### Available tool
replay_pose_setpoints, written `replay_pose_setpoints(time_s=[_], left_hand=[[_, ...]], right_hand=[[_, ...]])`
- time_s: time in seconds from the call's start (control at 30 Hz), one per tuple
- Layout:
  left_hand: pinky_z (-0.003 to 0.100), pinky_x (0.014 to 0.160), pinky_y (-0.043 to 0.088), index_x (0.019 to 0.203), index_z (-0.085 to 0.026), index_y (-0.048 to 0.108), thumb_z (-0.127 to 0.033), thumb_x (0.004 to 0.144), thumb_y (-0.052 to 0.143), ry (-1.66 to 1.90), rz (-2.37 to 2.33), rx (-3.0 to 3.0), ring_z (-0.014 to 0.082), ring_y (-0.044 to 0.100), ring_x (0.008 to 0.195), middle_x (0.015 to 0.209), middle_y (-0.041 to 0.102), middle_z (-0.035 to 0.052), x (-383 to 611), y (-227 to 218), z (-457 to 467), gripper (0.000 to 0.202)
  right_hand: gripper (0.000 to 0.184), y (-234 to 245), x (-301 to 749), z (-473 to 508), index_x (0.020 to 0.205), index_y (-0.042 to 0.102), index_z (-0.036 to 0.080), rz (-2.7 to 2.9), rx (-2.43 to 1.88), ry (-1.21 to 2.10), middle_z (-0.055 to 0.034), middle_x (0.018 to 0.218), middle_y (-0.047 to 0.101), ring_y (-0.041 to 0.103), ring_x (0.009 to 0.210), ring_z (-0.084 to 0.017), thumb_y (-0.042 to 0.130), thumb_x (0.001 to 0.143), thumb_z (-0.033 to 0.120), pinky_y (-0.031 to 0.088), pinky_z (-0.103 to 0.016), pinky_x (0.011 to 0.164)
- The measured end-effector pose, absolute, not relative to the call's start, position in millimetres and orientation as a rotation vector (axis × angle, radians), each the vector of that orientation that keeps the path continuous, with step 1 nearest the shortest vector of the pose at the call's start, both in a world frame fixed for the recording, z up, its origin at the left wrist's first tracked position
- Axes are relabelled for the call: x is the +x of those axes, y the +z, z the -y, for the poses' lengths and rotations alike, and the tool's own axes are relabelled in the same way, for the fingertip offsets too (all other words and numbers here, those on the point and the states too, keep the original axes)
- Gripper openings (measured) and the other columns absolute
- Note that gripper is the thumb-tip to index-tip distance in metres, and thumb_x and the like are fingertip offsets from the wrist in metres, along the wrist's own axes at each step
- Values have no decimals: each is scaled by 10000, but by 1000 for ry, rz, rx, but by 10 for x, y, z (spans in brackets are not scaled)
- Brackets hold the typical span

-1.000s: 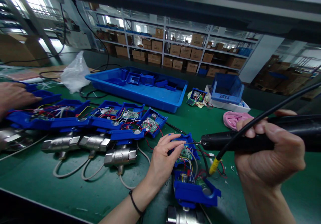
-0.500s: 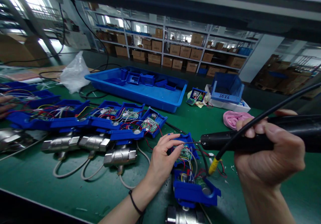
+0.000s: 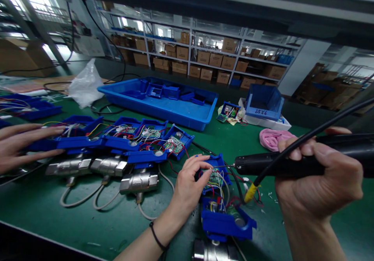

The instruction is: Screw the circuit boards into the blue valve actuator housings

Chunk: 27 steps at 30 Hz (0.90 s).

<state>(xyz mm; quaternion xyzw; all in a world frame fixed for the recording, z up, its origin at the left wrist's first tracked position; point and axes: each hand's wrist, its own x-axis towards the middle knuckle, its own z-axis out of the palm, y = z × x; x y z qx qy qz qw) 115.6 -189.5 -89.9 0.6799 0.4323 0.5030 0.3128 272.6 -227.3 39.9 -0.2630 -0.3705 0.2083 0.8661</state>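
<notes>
My right hand is wrapped round a black electric screwdriver, held level with its thin bit pointing left. The bit's tip reaches the fingertips of my left hand, whose thumb and index finger pinch together; what is between them is too small to make out. Under those fingers lies an open blue housing with a green circuit board and thin coloured wires. Wires link it to a second blue housing part nearer me, mounted on a metal valve.
Another person's hand reaches in from the left over a row of wired blue housings on metal valves. Behind are a large blue tray, a plastic bag, a blue bin and a pink cloth.
The other person's hand has come further in from the left, onto the leftmost housings of the row. My right hand and the screwdriver have shifted slightly right; my left hand stays put.
</notes>
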Motion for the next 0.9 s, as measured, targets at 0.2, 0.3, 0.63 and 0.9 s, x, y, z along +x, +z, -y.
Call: replay_pose_setpoints(time_s=[0.2, 0.3, 0.63, 0.9], left_hand=[[492, 1032, 378, 780, -215, 659, -190, 808, 613, 1337, -1147, 1845, 224, 544, 1136, 1098, 686, 60, 1164, -903, 1901, 60], [488, 1027, 383, 777, -212, 653, -190, 807, 616, 1352, -1141, 1860, 221, 553, 1122, 1091, 686, 60, 1166, -890, 1911, 53], [482, 1017, 400, 758, -214, 642, -208, 806, 613, 1351, -1163, 1860, 227, 563, 1114, 1086, 684, 63, 1161, -881, 1908, 57], [486, 1020, 400, 742, -202, 647, -138, 790, 626, 1391, -1155, 1944, 235, 545, 1136, 1117, 671, 75, 1165, -907, 1927, 82]], right_hand=[[266, 363, 2717, 2209, 858, 545, 189, 800, -558, 429, 65, 550, 437, 370, 446, -78, 517, 594, 163, 361, -224, 443], [223, 354, 2726, 2180, 815, 527, 197, 808, -571, 413, 69, 543, 414, 356, 432, -73, 537, 592, 183, 354, -225, 435], [237, 368, 2694, 2213, 831, 540, 202, 803, -587, 436, 67, 558, 430, 374, 438, -76, 552, 595, 182, 380, -239, 460], [251, 340, 2695, 2193, 844, 532, 216, 813, -609, 466, 76, 528, 422, 375, 427, -84, 566, 596, 202, 385, -245, 457]])
